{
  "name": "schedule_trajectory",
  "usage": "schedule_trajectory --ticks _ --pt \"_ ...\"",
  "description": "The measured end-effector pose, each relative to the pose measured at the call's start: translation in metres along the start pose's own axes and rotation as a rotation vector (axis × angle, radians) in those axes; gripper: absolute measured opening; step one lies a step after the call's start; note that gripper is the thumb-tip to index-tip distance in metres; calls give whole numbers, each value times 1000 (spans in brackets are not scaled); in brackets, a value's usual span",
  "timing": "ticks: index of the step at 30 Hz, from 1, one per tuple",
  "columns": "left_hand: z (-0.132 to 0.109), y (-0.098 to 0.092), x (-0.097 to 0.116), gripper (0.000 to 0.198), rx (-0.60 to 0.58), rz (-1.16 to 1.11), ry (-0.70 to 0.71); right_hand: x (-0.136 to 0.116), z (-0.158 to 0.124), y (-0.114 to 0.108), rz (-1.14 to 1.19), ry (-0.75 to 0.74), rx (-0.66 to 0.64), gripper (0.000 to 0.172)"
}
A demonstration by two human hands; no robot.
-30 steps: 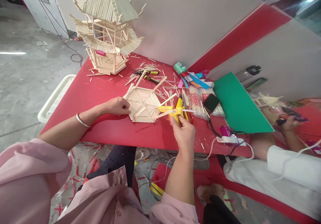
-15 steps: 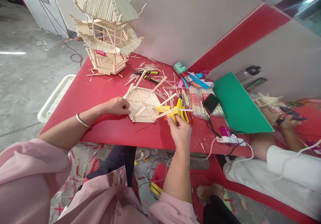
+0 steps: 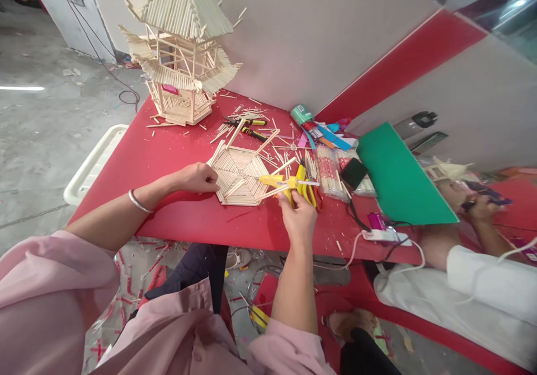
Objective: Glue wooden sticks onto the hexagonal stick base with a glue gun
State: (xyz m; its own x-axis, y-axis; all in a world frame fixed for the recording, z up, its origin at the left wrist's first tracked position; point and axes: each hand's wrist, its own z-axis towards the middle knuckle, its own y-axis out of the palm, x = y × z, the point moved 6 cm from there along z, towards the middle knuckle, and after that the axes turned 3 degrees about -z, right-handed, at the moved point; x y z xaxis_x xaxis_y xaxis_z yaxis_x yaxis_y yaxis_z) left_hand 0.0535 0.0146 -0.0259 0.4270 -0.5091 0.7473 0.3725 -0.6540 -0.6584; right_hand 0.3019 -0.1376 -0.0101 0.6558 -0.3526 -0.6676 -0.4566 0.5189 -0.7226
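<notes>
My right hand is wrapped round the handle of a yellow hot glue gun. The gun's nozzle points left over a flat many-sided panel of thin wooden sticks, laid in a web pattern. Several short sticks stand up from the panel's rim, and one lies slanting across its front part. At the panel's left edge my left hand is closed, its fingertips curled under. What it pinches, if anything, is hidden.
A tiered stick pavilion stands at the back left of the red table. Pliers, loose sticks, yellow scissors, bagged sticks and a green board lie around. A power strip is right; a co-worker's hand is beyond.
The right hand and glue gun have shifted slightly left over the panel. My left hand stays at the panel's left edge.
</notes>
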Motion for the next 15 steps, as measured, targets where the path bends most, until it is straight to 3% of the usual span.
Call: schedule_trajectory --ticks 3,8,13,15 --pt "0 0 0 31 -9 -8 1 -4 0 2 -26 -22 20 53" --pt "0 0 -1 31 -4 -6 12 3 -3 5 40 8 -64 59" --pt "0 0 -1 32 -3 11 0 16 -1 -7 -25 40 79 67" --pt "0 -1 0 32 9 18 5 17 -3 -8 -65 -8 60 67"
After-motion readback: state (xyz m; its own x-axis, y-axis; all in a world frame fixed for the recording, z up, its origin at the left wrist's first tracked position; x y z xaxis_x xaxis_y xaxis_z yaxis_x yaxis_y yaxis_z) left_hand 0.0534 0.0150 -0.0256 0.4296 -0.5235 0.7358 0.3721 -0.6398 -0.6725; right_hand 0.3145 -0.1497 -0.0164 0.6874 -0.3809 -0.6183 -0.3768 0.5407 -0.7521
